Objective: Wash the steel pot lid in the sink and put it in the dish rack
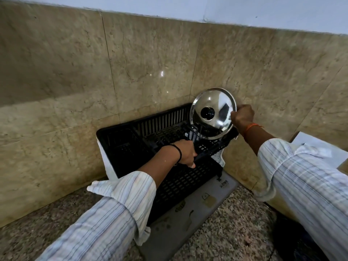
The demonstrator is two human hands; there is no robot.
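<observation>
Head view: the right hand (243,115) is reaching out, fingers clamped on the rim of the round, shiny steel lid (216,117), holding it on edge at the dish rack's (131,132) far right corner, black knob facing the camera. The left hand (186,153) is gripping the slotted black plastic rack's near edge.

Beige marble wall tiles (150,59), pale painted wall (226,8) above, speckled granite counter (235,223).

1. The single head view looks forward and down from above the granite worktop (56,219), facing its tiled back corner.
2. It sits close; both forearms reach the dish rack (143,136).
</observation>
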